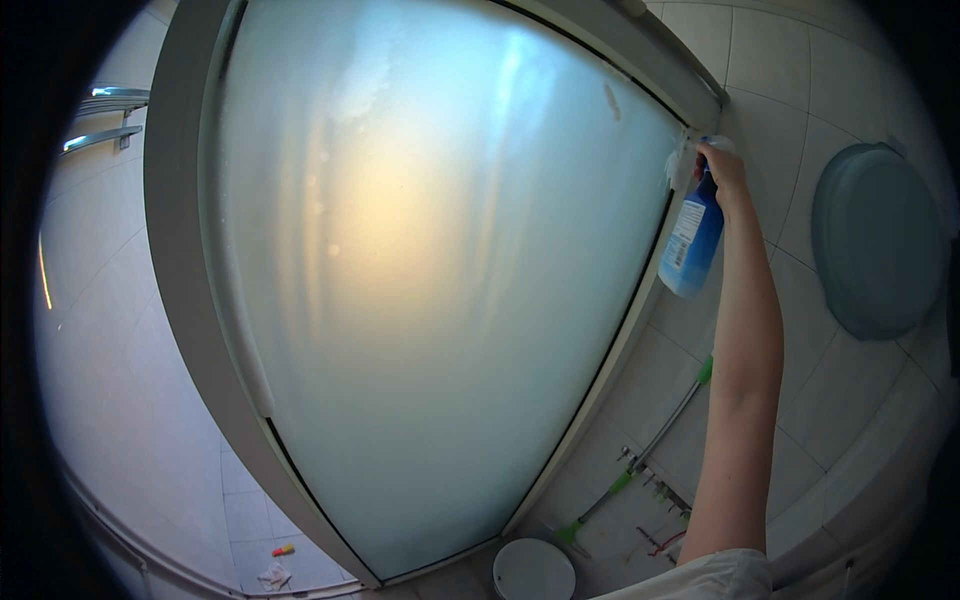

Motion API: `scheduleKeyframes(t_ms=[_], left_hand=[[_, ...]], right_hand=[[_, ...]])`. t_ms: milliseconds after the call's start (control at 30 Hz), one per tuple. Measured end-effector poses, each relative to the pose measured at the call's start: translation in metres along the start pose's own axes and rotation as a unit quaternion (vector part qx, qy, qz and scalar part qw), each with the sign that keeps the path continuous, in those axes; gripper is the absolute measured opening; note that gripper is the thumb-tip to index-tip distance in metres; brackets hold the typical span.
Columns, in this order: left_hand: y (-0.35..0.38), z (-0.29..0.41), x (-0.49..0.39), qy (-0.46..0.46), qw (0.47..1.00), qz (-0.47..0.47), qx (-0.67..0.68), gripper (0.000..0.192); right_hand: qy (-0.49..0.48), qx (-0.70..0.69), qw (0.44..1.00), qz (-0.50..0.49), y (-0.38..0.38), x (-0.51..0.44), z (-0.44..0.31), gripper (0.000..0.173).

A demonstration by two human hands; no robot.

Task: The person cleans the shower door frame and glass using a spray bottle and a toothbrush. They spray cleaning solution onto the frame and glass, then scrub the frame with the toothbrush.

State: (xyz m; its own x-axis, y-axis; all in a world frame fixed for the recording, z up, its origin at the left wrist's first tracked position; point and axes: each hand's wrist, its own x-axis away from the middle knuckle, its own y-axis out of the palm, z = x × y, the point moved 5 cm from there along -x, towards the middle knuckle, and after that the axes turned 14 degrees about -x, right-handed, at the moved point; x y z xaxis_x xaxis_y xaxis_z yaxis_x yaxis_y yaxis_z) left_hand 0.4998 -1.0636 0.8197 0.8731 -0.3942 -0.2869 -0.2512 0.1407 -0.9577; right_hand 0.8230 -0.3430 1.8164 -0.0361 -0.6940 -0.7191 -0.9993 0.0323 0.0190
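Observation:
My right hand (pixel 718 171) grips the neck and trigger of a blue plastic spray bottle (pixel 691 240) with a label, beside the right edge of a framed frosted glass panel (pixel 420 300). The spray head points left, towards the glass and its frame. White foam or wet residue (pixel 675 161) shows on the frame and glass edge near the nozzle. A brownish smear (pixel 612 102) marks the upper right of the glass. My left hand is out of view.
A grey-green oval plastic basin (pixel 877 240) hangs at the tiled wall on the right. A green-handled squeegee pole (pixel 671 421) leans near a rack of hooks (pixel 667 491). A round white lid (pixel 533 571) lies low down. Crumpled tissue (pixel 274 576) is on the floor at left.

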Motion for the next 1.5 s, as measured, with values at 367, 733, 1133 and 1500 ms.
scheduleKeyframes(t_ms=[367,733,1133,1500], left_hand=[[0.005,0.001,0.004,0.005,1.0,-0.006,0.003,0.025],[0.004,0.004,0.004,0.006,1.0,-0.006,0.004,0.024],[0.012,0.007,0.009,0.013,1.0,-0.005,0.007,0.022],[0.013,0.007,0.011,0.014,1.0,-0.003,0.01,0.021]], right_hand=[[0.031,-0.053,0.998,-0.014,-0.006,0.002,0.01,0.022],[0.001,0.02,1.0,0.017,0.003,-0.002,0.004,0.016],[0.007,-0.015,0.999,-0.032,-0.002,-0.007,0.007,0.023],[-0.002,0.056,0.998,0.033,-0.002,-0.017,0.001,0.022]])
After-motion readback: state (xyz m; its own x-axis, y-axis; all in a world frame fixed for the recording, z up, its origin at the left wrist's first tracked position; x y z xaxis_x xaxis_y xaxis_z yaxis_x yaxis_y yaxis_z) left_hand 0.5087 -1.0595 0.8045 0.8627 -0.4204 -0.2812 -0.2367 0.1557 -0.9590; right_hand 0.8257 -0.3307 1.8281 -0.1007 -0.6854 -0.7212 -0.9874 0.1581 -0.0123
